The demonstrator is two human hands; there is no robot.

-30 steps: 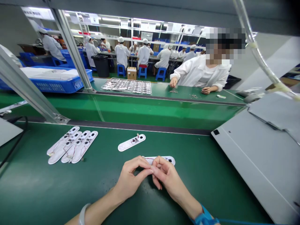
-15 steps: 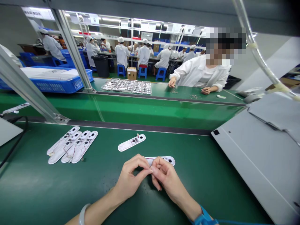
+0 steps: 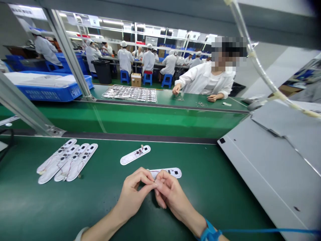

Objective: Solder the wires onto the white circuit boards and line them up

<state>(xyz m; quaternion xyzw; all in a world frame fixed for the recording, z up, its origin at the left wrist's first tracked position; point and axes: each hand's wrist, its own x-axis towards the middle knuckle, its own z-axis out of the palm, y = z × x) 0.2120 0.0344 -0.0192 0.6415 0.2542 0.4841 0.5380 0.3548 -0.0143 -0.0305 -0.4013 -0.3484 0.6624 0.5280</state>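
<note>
Both hands meet in a tight grip just in front of the near edge of a white elongated board: the left hand and right hand are curled inward, with their fingertips pressed together. Whatever lies between the fingertips is too small to tell. The board lies flat on the green bench, partly hidden behind the fingers, with a thin reddish wire at its left end and small dark square parts towards its right end.

A pale bangle circles the left wrist, and a blue wrist strap circles the right, its blue cord running off to the right. Just beyond the hands, a second white board lies at a slant, carrying dark parts and fine wires. Further left, four similar boards lie side by side, nearly touching, with wires across them. A large pale grey panel covers the bench's right side.

Past a raised divider, a seated co-worker in a white coat works at the facing bench, with small scattered piles of parts near their hands. On that bench, a flat tray holds rows of small metallic parts. To the left, a blue crate holds a white sheet.
</note>
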